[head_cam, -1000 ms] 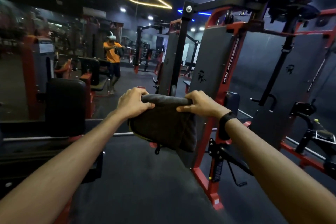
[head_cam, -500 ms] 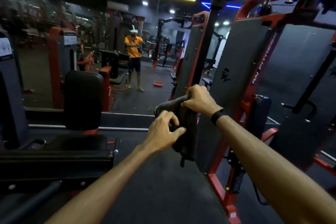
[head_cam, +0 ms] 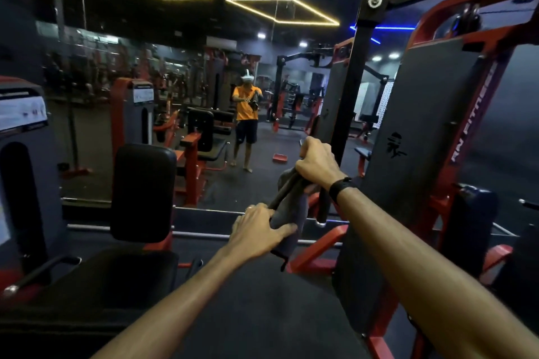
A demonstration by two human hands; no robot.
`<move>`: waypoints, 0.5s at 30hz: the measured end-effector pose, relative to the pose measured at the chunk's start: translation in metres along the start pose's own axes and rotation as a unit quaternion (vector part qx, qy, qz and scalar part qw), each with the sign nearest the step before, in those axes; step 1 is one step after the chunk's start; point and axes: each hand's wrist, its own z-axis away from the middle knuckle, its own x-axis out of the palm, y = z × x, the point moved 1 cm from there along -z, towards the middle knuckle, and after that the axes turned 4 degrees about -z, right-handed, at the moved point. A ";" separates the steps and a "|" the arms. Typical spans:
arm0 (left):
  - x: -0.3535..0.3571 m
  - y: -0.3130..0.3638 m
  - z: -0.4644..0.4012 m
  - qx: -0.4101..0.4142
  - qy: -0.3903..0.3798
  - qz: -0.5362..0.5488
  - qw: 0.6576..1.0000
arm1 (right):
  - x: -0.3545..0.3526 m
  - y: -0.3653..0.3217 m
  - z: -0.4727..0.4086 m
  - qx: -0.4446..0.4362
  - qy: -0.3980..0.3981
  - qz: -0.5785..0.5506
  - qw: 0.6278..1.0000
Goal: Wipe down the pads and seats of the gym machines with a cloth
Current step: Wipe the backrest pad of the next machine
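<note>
a dark grey cloth [head_cam: 288,213], spread wide between the hands a second ago, is now gathered into a hanging fold. its top is clenched in the right hand [head_cam: 316,165]; its lower part is pinched by the left hand [head_cam: 259,229]. no wiping is under way yet; a smooth, rounded black back pad [head_cam: 143,192] is seen nearby at left.
</note>
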 end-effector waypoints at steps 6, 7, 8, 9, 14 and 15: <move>-0.004 -0.028 -0.067 0.018 0.021 0.034 0.999 | 0.011 0.046 -0.054 0.048 -0.062 -0.160 0.984; -0.008 -0.035 -0.076 0.014 0.021 0.035 0.999 | 0.017 0.052 -0.062 0.064 -0.078 -0.198 0.975; -0.012 -0.043 -0.086 0.011 0.020 0.033 0.999 | 0.025 0.059 -0.071 0.078 -0.096 -0.228 0.966; -0.017 -0.052 -0.096 0.006 0.020 0.027 0.999 | 0.036 0.065 -0.082 0.096 -0.117 -0.253 0.956; -0.047 -0.098 -0.138 -0.035 0.058 0.007 0.998 | 0.081 0.070 -0.138 0.120 -0.214 -0.351 0.904; -0.053 -0.106 -0.145 -0.045 0.069 0.012 0.996 | 0.090 0.068 -0.148 0.112 -0.236 -0.358 0.896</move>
